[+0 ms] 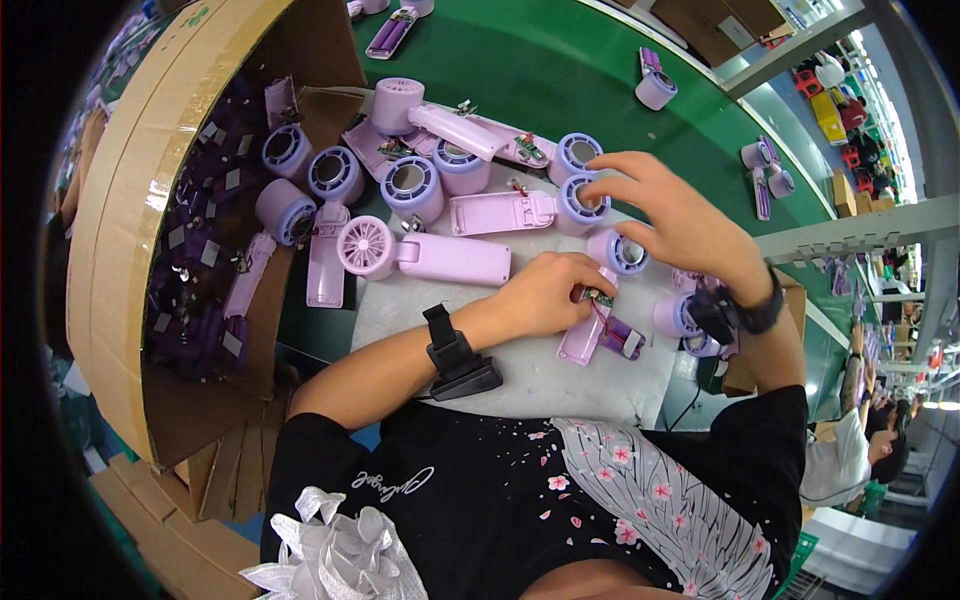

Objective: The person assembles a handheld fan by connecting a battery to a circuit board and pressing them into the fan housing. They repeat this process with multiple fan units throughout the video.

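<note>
My left hand (545, 293) is closed around the upper end of a lilac handle shell (585, 338) that lies on a white mat (520, 380), with a small green circuit board (598, 296) and a purple battery (622, 338) on red wires beside it. Above it my right hand (672, 212) hovers, fingers spread, its fingertips close to a lilac round fan head (583, 200). Another round fan head (627, 252) sits just under that palm. Both wrists carry black bands.
A big cardboard box (150, 200) at the left holds many purple parts. Several lilac fan heads and handles (425, 255) crowd the mat's far side. More fan parts (655, 85) lie on the green belt (560, 70). Other people work at the right.
</note>
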{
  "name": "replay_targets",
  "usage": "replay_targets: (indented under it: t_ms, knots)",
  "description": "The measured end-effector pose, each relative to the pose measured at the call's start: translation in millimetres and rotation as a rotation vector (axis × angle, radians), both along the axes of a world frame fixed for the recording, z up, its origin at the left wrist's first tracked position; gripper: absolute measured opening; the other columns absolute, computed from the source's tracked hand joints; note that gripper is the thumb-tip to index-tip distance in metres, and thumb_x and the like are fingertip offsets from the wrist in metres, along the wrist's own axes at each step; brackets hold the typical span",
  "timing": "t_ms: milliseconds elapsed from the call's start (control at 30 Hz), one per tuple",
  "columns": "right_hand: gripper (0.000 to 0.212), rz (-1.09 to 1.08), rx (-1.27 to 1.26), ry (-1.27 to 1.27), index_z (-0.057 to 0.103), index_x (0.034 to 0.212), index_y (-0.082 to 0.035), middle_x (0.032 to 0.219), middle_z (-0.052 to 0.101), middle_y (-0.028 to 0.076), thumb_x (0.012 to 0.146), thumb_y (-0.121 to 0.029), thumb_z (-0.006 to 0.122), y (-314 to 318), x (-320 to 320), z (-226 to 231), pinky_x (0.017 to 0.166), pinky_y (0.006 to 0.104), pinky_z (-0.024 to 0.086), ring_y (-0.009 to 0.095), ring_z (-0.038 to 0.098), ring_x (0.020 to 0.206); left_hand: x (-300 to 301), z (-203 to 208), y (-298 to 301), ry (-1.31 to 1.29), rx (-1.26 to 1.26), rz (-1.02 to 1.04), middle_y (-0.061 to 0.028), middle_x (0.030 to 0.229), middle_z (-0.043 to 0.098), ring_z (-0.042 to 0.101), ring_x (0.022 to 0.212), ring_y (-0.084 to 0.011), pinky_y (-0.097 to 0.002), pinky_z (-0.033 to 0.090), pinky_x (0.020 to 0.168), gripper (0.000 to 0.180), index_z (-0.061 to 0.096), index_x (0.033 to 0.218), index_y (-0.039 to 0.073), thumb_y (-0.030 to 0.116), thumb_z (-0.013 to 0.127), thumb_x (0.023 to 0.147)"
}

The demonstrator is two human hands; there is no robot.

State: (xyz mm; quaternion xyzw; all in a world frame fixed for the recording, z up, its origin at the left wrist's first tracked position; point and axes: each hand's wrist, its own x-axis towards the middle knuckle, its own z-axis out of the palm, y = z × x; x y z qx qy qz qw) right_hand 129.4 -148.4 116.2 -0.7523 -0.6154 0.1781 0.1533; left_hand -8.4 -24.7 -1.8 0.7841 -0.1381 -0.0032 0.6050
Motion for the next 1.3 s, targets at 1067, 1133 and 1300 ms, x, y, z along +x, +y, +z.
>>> replay_targets:
  t_ms: [1067,1133,1300]
  knots:
    - [0.015,-0.869,0.372,0.222,0.066,0.086,0.002,0.099,0.069,0.012,0.075,-0.003,0.076,-96,-146,-79,0.063,0.0299,0.052,0.022,0.066,0.073,-7,8,22,0.199,0.004,0.020,-0.0128,0.111,0.064,0.063,0.077,-0.0148,-0.0250,0.052,0.067,0.032,0.073,0.104,0.006,-0.001,0.063,0.074]
    - [0.015,-0.876,0.372,0.220,0.067,0.088,0.003,0.099,0.070,0.013,0.075,0.000,0.074,-98,-146,-81,0.066,0.0306,0.052,0.022,0.066,0.076,-6,10,22,0.258,0.018,-0.020,-0.0134,0.121,0.059,0.059,0.086,-0.0090,-0.0210,0.051,0.072,0.034,0.071,0.108,0.003,-0.005,0.060,0.078]
    - [0.010,-0.857,0.389,0.115,0.064,0.086,0.003,0.103,0.067,0.014,0.078,0.001,0.070,-92,-150,-83,0.067,0.0319,0.052,0.027,0.065,0.078,-3,8,22,0.253,0.015,-0.034,-0.0129,0.124,0.057,0.060,0.090,-0.0100,-0.0222,0.052,0.074,0.034,0.070,0.109,0.002,-0.005,0.060,0.078]
